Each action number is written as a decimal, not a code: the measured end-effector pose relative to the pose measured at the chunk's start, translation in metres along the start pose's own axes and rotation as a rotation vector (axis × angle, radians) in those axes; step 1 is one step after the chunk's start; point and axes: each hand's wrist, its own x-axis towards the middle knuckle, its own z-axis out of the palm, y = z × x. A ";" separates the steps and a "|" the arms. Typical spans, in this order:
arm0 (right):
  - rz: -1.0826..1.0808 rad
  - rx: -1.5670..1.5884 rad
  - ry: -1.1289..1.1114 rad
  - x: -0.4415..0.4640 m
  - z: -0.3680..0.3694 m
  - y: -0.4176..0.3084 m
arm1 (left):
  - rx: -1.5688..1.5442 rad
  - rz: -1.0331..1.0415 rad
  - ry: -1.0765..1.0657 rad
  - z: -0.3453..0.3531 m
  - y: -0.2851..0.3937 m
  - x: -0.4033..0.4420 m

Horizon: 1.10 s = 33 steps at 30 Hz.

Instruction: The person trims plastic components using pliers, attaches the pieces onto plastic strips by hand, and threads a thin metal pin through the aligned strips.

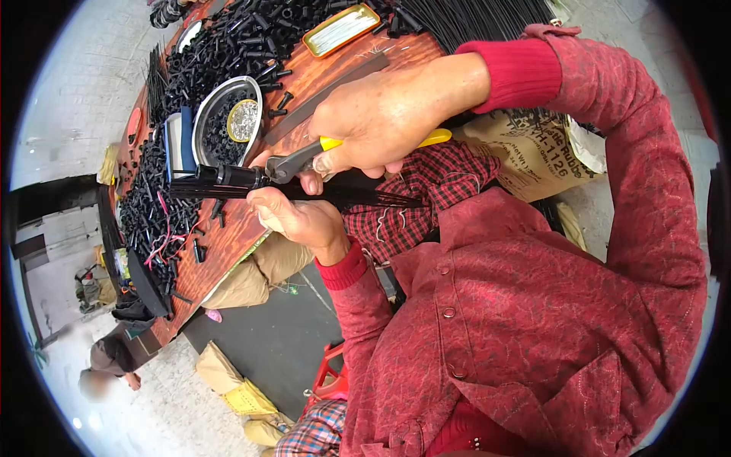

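My right hand (388,110) is closed round pliers (293,162) with yellow handles, and the metal jaws point at the black bundle. Below it, my left hand (301,221) grips a bundle of thin black rods (358,194) near its left end, thumb and fingers pressed against it. Black tubular fittings (228,175) sit at that end, close to the jaws. Just beyond the bundle stands a metal bowl (199,126) of small black parts, with a round tin (243,120) of tiny silvery pieces inside.
The reddish wooden table (221,255) bears heaps of black fittings (251,34), a yellow-rimmed tray (341,30), a dark flat strip (327,95) and long black rods (487,15). A printed sack (533,156) is beside my lap. Another person (110,358) is at lower left.
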 end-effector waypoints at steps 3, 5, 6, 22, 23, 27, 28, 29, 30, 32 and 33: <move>-0.019 -0.030 0.030 -0.001 -0.001 -0.002 | 0.021 0.003 0.005 0.000 0.002 0.000; -0.074 -0.072 0.029 0.004 0.001 0.002 | 0.019 0.002 0.008 -0.001 0.002 -0.002; -0.076 -0.073 0.027 0.005 0.000 0.000 | 0.029 0.002 0.010 -0.002 0.002 -0.002; -0.038 -0.694 0.696 0.063 0.037 0.151 | 0.051 0.052 0.274 -0.038 -0.001 0.011; -0.051 -0.728 0.745 0.070 0.039 0.160 | 0.041 0.052 0.227 -0.039 -0.001 0.010; -0.117 -0.844 0.855 0.069 0.035 0.164 | 0.026 0.054 0.176 -0.035 -0.001 0.005; -0.147 -0.840 0.901 0.065 0.034 0.161 | 0.018 0.049 0.176 -0.033 0.000 0.005; -0.182 -0.838 0.943 0.061 0.033 0.158 | 0.004 0.068 0.204 -0.034 -0.001 0.004; -0.239 -0.803 0.937 0.054 0.033 0.151 | -0.024 0.065 0.189 -0.035 -0.003 0.005; -0.372 -0.487 0.762 0.019 0.025 0.089 | -0.044 0.073 0.186 -0.033 -0.004 0.006; -0.579 -0.289 0.701 0.002 0.022 0.057 | -0.071 0.096 0.236 -0.032 -0.004 0.007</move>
